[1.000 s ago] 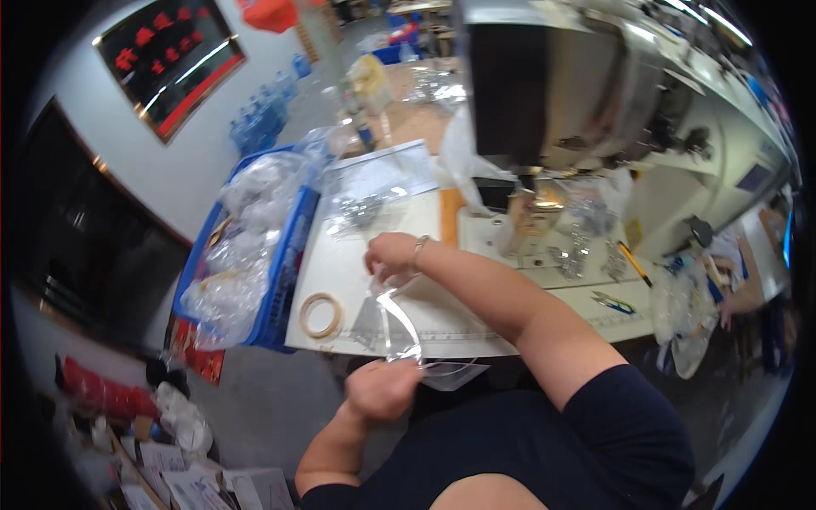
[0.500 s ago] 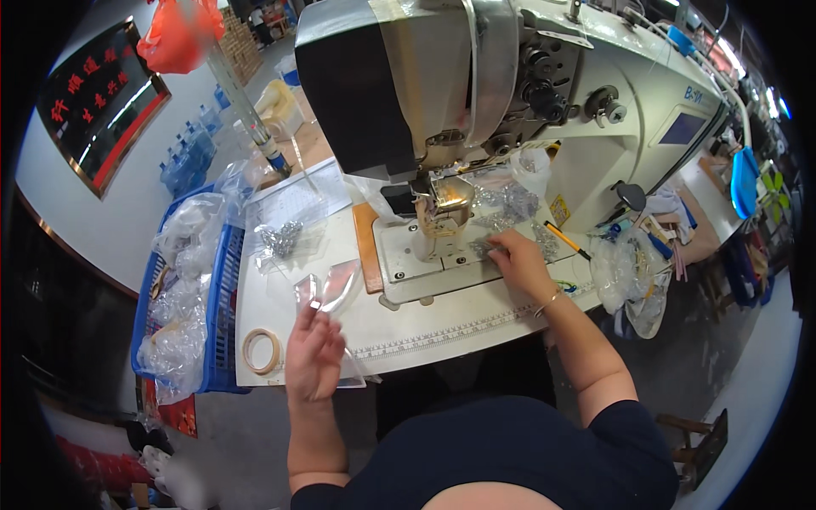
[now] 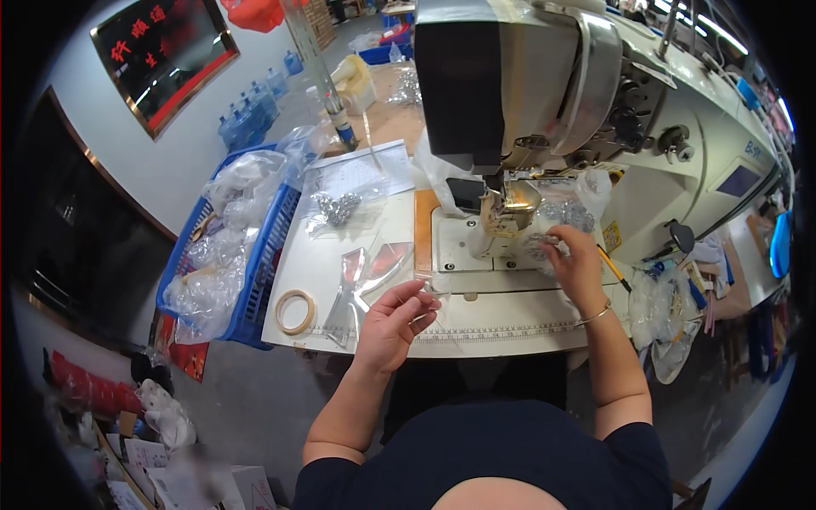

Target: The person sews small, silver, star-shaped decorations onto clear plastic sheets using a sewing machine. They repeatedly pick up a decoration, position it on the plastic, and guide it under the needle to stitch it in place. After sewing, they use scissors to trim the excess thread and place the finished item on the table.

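My left hand (image 3: 393, 327) is above the front edge of the sewing table, fingers curled and pinched around a thin clear plastic piece (image 3: 439, 295), hard to see against the white top. Beside it on the left, clear plastic strips (image 3: 347, 293) with a reddish sheen lie flat. My right hand (image 3: 575, 263), a bracelet at its wrist, has thumb and fingertips pressed together over small silvery pieces (image 3: 534, 246) right of the post. What it grips is hidden. The post-bed sewing machine (image 3: 514, 208) stands between and beyond both hands.
A tape roll (image 3: 294, 312) lies at the table's left front, near a silvery clump (image 3: 337, 208) and papers (image 3: 361, 172). Left of it is a blue basket (image 3: 259, 293) of clear bags. On the right are a yellow pen (image 3: 614, 270) and plastic bags (image 3: 653, 310).
My left hand has moved right, away from the clear strips, which now lie on the table. My right hand stays at the silvery pieces, lifted slightly. The whole view has shifted.
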The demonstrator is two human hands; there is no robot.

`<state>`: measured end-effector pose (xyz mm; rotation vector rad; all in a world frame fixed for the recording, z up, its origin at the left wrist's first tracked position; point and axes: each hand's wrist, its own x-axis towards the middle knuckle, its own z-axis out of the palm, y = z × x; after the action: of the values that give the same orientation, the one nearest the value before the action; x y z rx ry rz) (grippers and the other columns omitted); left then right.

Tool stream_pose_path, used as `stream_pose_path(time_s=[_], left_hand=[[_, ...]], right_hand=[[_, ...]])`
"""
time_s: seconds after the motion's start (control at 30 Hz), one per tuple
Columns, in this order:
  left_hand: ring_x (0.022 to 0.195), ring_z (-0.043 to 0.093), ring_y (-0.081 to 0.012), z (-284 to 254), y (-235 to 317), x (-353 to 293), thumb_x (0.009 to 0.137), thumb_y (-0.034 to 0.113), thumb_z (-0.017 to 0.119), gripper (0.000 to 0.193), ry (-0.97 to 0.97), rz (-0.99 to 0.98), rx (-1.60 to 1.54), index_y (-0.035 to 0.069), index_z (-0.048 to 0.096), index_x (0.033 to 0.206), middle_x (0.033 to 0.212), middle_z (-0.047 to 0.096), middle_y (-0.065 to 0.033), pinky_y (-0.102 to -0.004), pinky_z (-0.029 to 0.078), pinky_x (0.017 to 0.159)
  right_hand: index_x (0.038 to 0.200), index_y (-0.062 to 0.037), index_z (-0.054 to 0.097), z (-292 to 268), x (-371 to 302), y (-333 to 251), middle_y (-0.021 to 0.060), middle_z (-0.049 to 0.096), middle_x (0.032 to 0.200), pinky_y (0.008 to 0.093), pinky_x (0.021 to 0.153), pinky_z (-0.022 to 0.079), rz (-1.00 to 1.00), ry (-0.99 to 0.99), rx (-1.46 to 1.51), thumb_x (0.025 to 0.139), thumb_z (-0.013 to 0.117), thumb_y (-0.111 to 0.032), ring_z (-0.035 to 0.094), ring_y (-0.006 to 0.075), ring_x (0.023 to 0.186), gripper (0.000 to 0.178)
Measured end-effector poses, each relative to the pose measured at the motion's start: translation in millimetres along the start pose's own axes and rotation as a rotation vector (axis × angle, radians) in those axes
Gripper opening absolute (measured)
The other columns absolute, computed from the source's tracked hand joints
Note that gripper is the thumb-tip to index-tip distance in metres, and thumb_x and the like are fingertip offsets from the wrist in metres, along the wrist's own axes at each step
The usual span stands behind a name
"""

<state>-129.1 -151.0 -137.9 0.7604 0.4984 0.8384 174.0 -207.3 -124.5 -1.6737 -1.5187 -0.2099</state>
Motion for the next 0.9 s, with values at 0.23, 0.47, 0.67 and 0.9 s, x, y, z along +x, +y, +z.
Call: stream_pose_path(time_s=[0.23, 0.47, 0.67, 0.9], left_hand=[[0.094, 0.062, -0.0233, 15.0, -12.5, -9.7, 0.091, 0.003, 0.051, 0.023, -0.218, 0.184, -0.184, 0.007, 0.054, 0.113, 0.099, 0.062, -0.0102, -0.0327, 0.052, 0.080], [0.080, 0.064, -0.0183, 44.0, -39.9, 9.4, 0.087, 0.003, 0.057, 0.017, 0.024, -0.093, 0.057, -0.001, 0.054, 0.104, 0.090, 0.062, -0.0113, -0.0281, 0.054, 0.069], [0.072, 0.065, -0.0172, 25.8, -55.9, 7.4, 0.084, 0.001, 0.060, 0.017, 0.146, 0.086, 0.261, -0.004, 0.057, 0.100, 0.087, 0.062, -0.0111, -0.0273, 0.056, 0.065], [0.075, 0.060, -0.0124, 18.3, -61.7, 4.2, 0.082, 0.001, 0.064, 0.017, 0.176, 0.214, 0.457, -0.003, 0.060, 0.097, 0.087, 0.063, -0.0077, -0.0228, 0.050, 0.069]], right_hand=[[0.090, -0.0030, 0.059, 47.5, -23.3, -6.7, 0.0018, 0.062, 0.071, 0.0219, 0.057, 0.044, 0.507, -0.122, 0.668, 0.079, 0.069, -0.008, 0.055, 0.0083, 0.058, 0.016], [0.080, -0.0007, 0.060, 53.3, -40.4, -46.5, -0.0047, 0.054, 0.062, 0.0175, 0.053, 0.038, 0.678, -0.450, 1.004, 0.077, 0.070, -0.005, 0.046, 0.0021, 0.057, 0.012], [0.080, -0.0016, 0.058, 52.5, -52.1, -56.8, -0.0019, 0.055, 0.063, 0.0181, 0.051, 0.038, 0.831, -0.466, 1.313, 0.078, 0.070, -0.005, 0.047, 0.0043, 0.056, 0.013], [0.086, -0.0045, 0.052, 53.5, -52.5, -75.4, -0.0018, 0.052, 0.064, 0.0175, 0.049, 0.036, 0.817, -0.335, 1.275, 0.079, 0.068, -0.004, 0.047, 0.0041, 0.056, 0.017]])
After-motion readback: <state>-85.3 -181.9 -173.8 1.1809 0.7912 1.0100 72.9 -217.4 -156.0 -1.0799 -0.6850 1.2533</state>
